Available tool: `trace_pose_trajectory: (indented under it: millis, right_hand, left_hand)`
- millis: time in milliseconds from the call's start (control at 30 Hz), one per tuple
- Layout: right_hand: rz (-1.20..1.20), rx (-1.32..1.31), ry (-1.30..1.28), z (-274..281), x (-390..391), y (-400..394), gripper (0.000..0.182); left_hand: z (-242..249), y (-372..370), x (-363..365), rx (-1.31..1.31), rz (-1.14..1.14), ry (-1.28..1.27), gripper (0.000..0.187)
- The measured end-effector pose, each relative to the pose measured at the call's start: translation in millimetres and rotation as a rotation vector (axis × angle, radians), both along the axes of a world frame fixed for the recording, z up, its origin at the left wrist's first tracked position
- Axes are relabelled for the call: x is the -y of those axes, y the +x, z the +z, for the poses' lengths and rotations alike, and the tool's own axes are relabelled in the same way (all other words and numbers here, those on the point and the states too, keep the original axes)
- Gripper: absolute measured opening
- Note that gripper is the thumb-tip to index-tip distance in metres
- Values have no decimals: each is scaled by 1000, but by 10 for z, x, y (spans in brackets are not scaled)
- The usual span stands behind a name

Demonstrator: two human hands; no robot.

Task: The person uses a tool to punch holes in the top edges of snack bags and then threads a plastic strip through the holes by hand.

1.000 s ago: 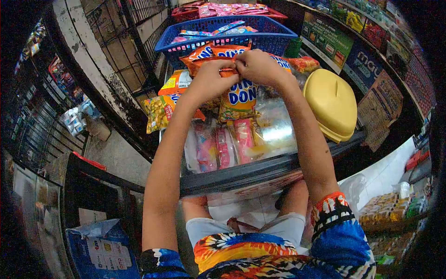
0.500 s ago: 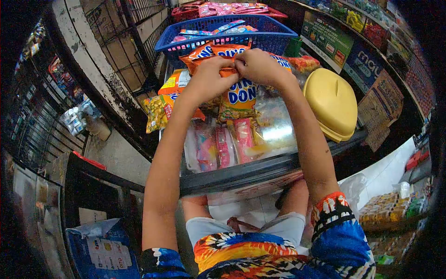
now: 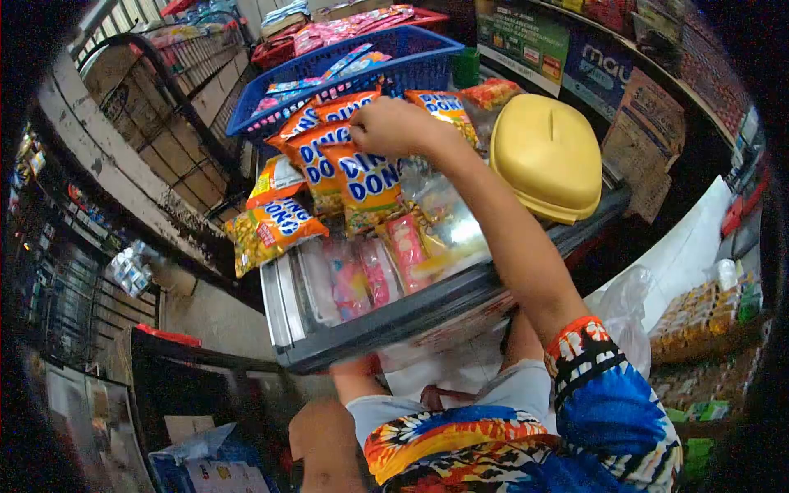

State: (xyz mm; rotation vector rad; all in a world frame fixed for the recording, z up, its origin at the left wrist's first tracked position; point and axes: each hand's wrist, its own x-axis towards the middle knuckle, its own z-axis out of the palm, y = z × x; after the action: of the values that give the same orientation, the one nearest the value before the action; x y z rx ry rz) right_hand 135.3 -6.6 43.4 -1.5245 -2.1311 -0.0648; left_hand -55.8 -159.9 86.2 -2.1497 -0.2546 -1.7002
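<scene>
My right hand (image 3: 396,127) is closed at the top edge of an orange Ding Dong snack packet (image 3: 366,187), its fingertips pinched there. Behind and to the left of that packet, more orange Ding Dong packets (image 3: 319,168) stand bunched together. Another snack packet (image 3: 275,232) lies at the left edge of the glass-topped display case (image 3: 283,308). To the right of my hand rests one more Ding Dong packet (image 3: 448,113). At the bottom of the view, part of my left arm shows low down; my left hand does not show.
A blue plastic basket (image 3: 436,62) with small packs in it stands behind the packets, with a red basket (image 3: 267,53) farther back. A yellow lidded container (image 3: 549,156) sits on the right of the case. Pink packs (image 3: 405,242) show under the glass.
My left hand has let go of the packet tops and dropped out of view. My right hand stays at a packet's top. The camera view has turned, and the bunched packets are more exposed.
</scene>
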Motion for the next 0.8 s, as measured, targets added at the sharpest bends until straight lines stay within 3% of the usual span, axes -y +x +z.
trace_pose_trajectory:
  millis: [333, 400, 500, 800]
  right_hand:
    - [-3, -7, -26, 23, 1, 7, 29]
    - [5, -39, -136, 36, -16, 10, 33]
    - [31, -56, -28, -10, -27, 11, 29]
    - [41, -17, -63, 20, -2, 3, 31]
  left_hand:
    - [-439, -496, 604, -89, 13, -233, 24]
    - [-550, -585, 709, -97, 24, -292, 24]
    - [-685, -665, 800, -111, 19, -359, 24]
    - [-1030, -809, 1169, -161, 3, -602, 25]
